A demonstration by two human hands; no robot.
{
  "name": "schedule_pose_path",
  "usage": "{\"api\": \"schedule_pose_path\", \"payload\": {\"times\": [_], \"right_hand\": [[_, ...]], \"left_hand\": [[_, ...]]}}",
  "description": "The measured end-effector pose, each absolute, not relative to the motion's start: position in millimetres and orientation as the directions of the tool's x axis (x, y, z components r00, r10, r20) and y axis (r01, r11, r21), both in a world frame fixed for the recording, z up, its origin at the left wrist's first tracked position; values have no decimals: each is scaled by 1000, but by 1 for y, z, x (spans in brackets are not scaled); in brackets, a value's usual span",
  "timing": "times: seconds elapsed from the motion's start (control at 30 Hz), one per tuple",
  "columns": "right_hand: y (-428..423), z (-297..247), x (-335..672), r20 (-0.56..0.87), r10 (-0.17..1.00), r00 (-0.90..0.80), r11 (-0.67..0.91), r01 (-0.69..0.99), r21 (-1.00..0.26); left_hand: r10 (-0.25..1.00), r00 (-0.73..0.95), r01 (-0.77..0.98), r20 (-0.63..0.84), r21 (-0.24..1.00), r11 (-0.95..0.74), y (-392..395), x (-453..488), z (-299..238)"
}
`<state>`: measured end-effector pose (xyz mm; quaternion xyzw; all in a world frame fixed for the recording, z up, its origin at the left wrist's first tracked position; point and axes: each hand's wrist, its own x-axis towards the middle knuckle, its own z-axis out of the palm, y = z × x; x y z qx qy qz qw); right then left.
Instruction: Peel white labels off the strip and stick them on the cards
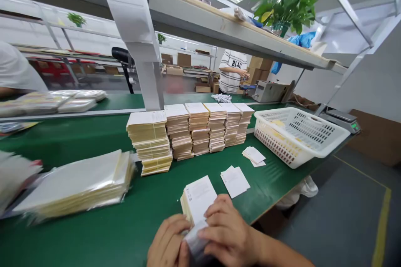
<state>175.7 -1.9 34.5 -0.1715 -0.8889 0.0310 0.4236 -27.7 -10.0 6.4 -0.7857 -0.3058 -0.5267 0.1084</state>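
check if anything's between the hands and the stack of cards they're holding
Only a clear plastic sleeve lies there, at the lower end of the stack of white cards, between the hands. Otherwise the left hand and right hand appear to touch the stack directly.

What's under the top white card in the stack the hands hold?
The stack shows more cream-edged cards beneath the top white card, only along its left edge; their faces are covered. The left hand and right hand hide its lower end.
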Motion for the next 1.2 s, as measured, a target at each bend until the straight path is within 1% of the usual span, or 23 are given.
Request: {"api": "schedule_pose_path", "payload": {"times": [0.03,0.1,0.17,0.2,0.27,0.3,0.33,0.4,0.5,0.57,0.63,0.7,0.77,0.83,0.87,0.97,1.0,1.07,1.13,1.2], "right_hand": [[-2,36,172,750,352,-561,932,285,-224],[-3,36,169,765,409,-497,912,254,-323],[-5,37,170,762,479,-436,876,193,-441],[-6,38,170,749,518,-413,851,163,-499],[-9,41,173,708,587,-392,796,115,-595],[-11,43,174,691,610,-387,773,102,-626],[-12,44,174,680,625,-384,759,98,-643],[-14,44,175,668,639,-382,752,125,-648],[-16,42,177,686,628,-368,776,219,-592],[-18,39,179,736,579,-352,815,271,-512],[-21,37,182,814,485,-319,868,287,-405],[-21,37,188,891,405,-205,896,286,-341],[-17,37,194,918,395,-23,888,267,-375],[-10,39,199,872,479,100,837,249,-488],[-5,39,199,829,549,108,791,254,-557],[11,39,196,629,777,24,579,363,-730],[16,38,193,551,834,-7,507,404,-761],[26,35,187,421,905,-60,399,461,-792],[33,32,181,333,937,-101,338,491,-803],[38,29,178,285,949,-136,314,509,-802]], "left_hand": [[384,236,601,893,176,-780,-11,-26,6],[398,160,648,903,208,-733,-13,-21,4],[342,109,697,933,173,-696,-17,-16,2],[295,122,707,948,125,-696,-19,-14,1],[222,221,686,950,11,-728,-25,-12,3],[212,279,661,937,-27,-750,-28,-11,5],[222,323,638,920,-38,-769,-30,-10,7],[279,348,617,895,5,-787,-34,-9,12],[353,314,613,882,96,-785,-37,-6,17],[408,293,619,865,153,-771,-38,-4,18],[448,281,613,849,201,-764,-38,-2,16],[459,257,610,851,225,-759,-38,-1,11],[453,233,637,861,217,-740,-36,-1,5],[452,251,668,856,185,-720,-34,0,-2],[455,275,676,847,166,-718,-33,1,-5],[447,349,663,824,119,-739,-32,4,-12],[441,359,658,823,112,-745,-32,5,-13],[435,363,645,824,115,-756,-31,6,-15],[445,362,631,819,136,-764,-31,6,-15],[461,363,623,810,157,-766,-30,5,-16]]}}
